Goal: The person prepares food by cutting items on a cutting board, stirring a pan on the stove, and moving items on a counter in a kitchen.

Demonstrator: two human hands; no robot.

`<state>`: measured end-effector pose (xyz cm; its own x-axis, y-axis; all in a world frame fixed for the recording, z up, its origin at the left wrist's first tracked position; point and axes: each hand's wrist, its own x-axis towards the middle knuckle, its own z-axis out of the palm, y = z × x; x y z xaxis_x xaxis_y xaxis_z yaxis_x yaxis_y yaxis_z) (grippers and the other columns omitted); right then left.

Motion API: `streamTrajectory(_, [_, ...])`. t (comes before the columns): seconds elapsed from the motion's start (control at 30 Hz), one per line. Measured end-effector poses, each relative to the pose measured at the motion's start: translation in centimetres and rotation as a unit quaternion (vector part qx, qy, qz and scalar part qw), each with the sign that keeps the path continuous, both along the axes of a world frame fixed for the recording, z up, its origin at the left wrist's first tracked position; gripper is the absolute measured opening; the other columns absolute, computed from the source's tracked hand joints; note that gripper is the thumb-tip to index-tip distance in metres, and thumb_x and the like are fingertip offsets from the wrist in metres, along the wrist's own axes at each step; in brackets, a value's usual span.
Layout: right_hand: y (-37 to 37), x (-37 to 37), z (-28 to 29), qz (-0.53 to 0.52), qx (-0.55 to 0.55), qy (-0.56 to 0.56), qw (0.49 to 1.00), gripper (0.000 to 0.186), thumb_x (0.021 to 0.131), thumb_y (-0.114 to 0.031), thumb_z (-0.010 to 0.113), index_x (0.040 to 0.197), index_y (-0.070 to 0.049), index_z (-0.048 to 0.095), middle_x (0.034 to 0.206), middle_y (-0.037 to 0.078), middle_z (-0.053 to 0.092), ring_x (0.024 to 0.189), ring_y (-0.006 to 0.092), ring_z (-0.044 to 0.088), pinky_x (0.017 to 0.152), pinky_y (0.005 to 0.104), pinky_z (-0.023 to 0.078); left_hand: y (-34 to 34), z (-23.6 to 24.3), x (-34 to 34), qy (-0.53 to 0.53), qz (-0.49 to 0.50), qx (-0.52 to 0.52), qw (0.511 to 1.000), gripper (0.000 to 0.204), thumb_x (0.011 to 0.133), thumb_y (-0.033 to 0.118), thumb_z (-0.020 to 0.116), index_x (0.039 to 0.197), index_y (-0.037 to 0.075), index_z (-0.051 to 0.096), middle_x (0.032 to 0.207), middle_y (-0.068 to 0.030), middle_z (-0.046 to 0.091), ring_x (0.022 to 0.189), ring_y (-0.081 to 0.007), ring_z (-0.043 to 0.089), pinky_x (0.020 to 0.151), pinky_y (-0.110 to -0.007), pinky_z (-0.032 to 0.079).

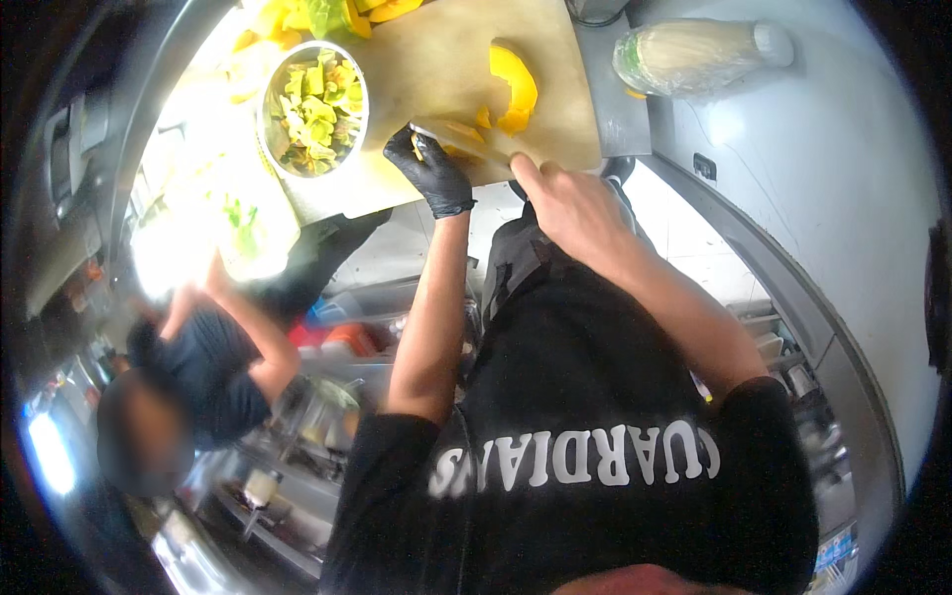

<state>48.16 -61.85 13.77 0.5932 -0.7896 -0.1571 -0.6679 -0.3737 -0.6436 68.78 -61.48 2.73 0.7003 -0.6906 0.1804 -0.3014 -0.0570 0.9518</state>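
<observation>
Two hands meet near the close edge of a pale cutting board (397,59): the black-gloved left hand (436,174) seems to brace an orange squash piece (454,151) so that the bare right hand (575,203) can guide a knife (461,136) across it. We see the left fingers curled in around the piece, partly hidden by the blade, and the right fingers closed about the handle. Just beyond lies a curved squash slice (513,84) — presumably set within easy reach. To the left stands a white bowl (263,129) of green and yellow trimmings (317,114), placed close, we judge, for scraps. Farther out, we find more squash pieces (337,18), a plastic-wrapped bundle (684,55) at right and a co-worker (213,367) at left.
</observation>
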Motion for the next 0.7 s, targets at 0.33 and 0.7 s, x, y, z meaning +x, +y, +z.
streamTrajectory(0.33, [1.4, 1.0, -0.3, -0.016, 0.012, -0.001, 1.0, 0.018, 0.089, -0.003, 0.056, 0.105, -0.002, 0.05, 0.07, 0.019, 0.063, 0.064, 0.0369, 0.069, 0.056, 0.0453, 0.056, 0.6, -4.2, 2.4, 0.077, -0.048, -0.008, 0.996, 0.057, 0.101, 0.053, 0.053, 0.116, -0.002, 0.047, 0.11, -0.0145, 0.051, 0.108, -0.0279, 0.05, 0.101, -0.042, 0.039])
streamTrajectory(0.7, [0.3, 3.2, 1.0, -0.058, 0.017, -0.049, 0.997, 0.012, 0.089, -0.007, 0.057, 0.097, 0.0, 0.051, 0.067, 0.022, 0.065, 0.064, 0.0394, 0.069, 0.058, 0.0474, 0.055, 0.0, -4.3, 3.1, 0.017, -0.08, -0.018, 0.997, 0.063, 0.103, 0.059, 0.045, 0.114, -0.003, 0.046, 0.11, -0.0177, 0.053, 0.105, -0.0289, 0.052, 0.099, -0.044, 0.041])
